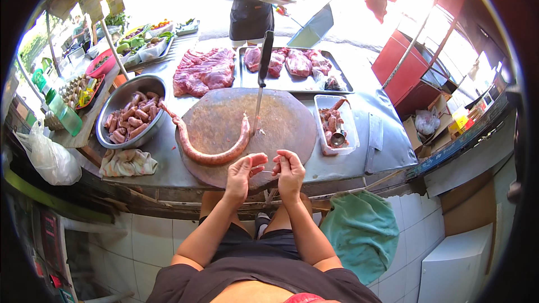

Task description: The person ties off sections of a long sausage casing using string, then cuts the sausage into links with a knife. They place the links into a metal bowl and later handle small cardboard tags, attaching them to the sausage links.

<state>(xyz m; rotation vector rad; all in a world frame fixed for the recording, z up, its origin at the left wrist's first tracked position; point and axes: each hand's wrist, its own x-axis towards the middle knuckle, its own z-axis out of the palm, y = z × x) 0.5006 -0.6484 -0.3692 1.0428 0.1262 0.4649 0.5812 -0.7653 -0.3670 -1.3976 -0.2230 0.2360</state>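
Just over the near edge of a round wooden chopping board (289,113), my left hand (240,175) and my right hand (290,174) face each other, fingertips pinched. A short piece of thin white string (265,171) runs between them. Beyond my hands a long raw sausage (209,159) lies curved on the board; its left end trails over the board's edge toward a metal bowl (104,113). Several short sausage links (135,119) fill that bowl. A black-handled knife (265,59) stands upright, its tip at the board's middle.
Behind the board are a slab of raw meat (204,71) and a metal tray (246,81) of meat pieces. A plastic tub (352,129) with a metal scoop (337,138) sits right; a crumpled cloth (128,163) lies left. Across the table stands a person in a dark apron (251,8).
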